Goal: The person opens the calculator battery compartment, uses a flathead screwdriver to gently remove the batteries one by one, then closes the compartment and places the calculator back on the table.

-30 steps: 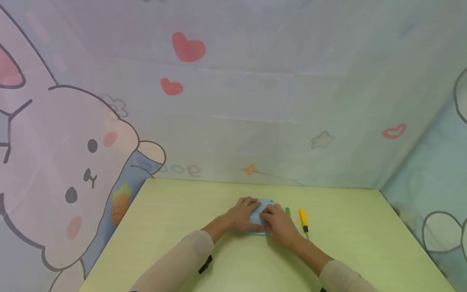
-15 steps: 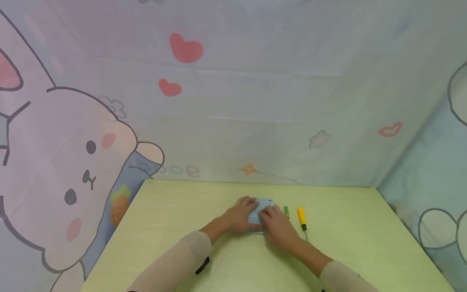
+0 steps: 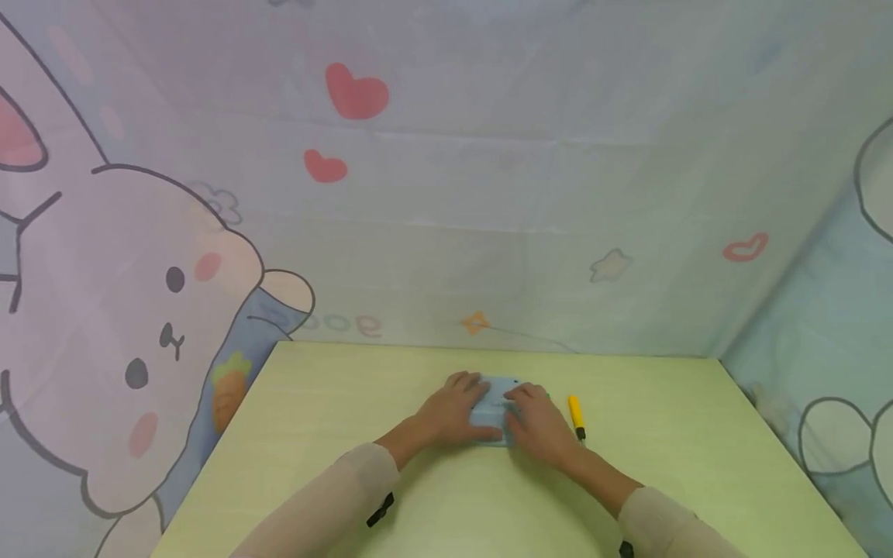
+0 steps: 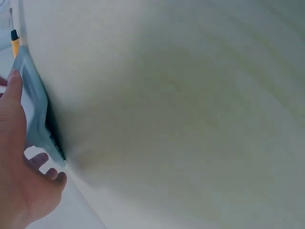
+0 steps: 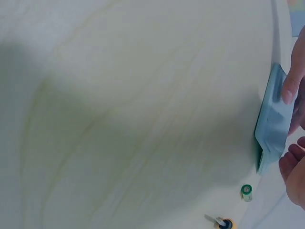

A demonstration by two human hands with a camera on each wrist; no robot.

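Observation:
A flat, light blue plastic device (image 3: pixel 497 411) lies on the table between the two hands. A small dark dot shows near its far right corner. My left hand (image 3: pixel 449 411) holds its left side, thumb along the near edge and fingers spread over the far part. My right hand (image 3: pixel 540 426) is at the right side, index finger bent over the top and thumb close to the near edge. In the right wrist view, curled fingers of the right hand (image 5: pixel 295 174) lie against the device's end (image 5: pixel 274 124). What is under the right fingertips is hidden.
A screwdriver with a yellow handle (image 3: pixel 576 417) lies just right of the right hand, its shaft mostly hidden. Close to the device is a green battery (image 5: pixel 246 192), nearly covered by the hand in the head view. A printed cloth (image 3: pixel 446 194) hangs behind the table's far edge.
My right hand has loosened and shifted slightly, its index finger and thumb now farther apart, covering more of the green battery. The left hand has moved slightly left along the device.

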